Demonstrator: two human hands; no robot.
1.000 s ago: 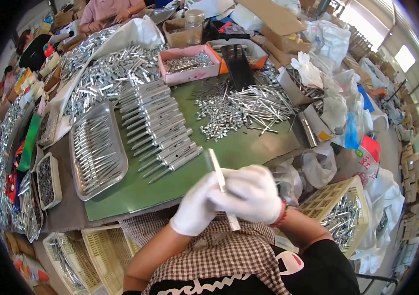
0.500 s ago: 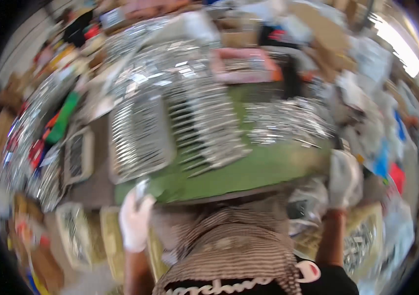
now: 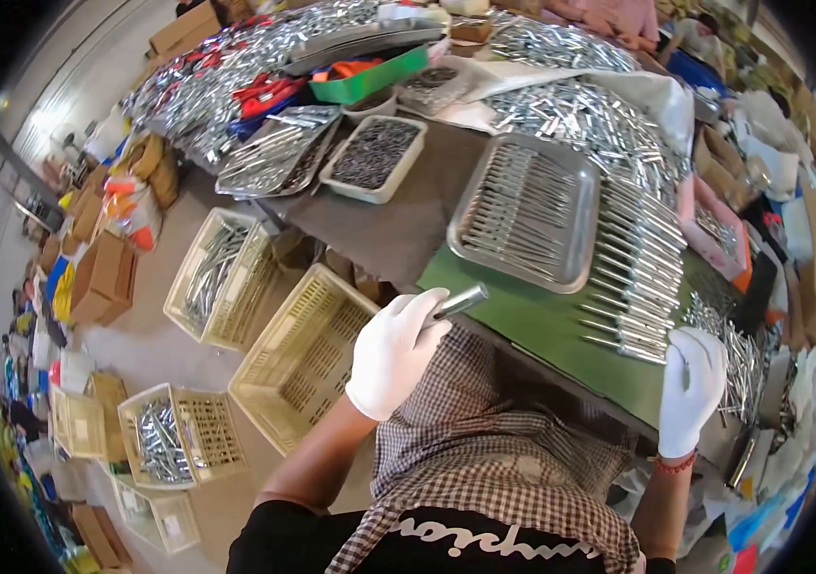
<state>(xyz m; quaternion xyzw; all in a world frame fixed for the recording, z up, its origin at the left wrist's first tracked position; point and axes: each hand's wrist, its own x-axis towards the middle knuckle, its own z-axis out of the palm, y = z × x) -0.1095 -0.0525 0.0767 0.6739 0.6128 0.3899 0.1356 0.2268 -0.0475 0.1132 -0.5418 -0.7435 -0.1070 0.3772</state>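
My left hand (image 3: 396,356), in a white glove, is closed around a short shiny metal cylinder (image 3: 465,300); it hangs off the table's front edge, above a yellow crate. My right hand (image 3: 692,392), also gloved, is at the right of the green board (image 3: 561,356), its fingers curled by the near end of a row of pointed metal rods with thicker tubular handles (image 3: 639,273). A thin grey bit shows between its thumb and fingers, too small to name. Left of that row, a metal tray (image 3: 575,270) holds slender metal rods lined up side by side.
Loose metal rods (image 3: 728,368) lie right of my right hand. A heap of metal parts (image 3: 585,124) lies behind the tray. A white tub of dark small parts (image 3: 408,172) stands to the left. Yellow plastic crates (image 3: 269,383) stand on the floor. Another person (image 3: 609,19) is at the far side.
The view has turned left, bringing the floor crates into sight. My left hand has come away from the board's edge, holding the cylinder. The right hand is now nearer the rod row.
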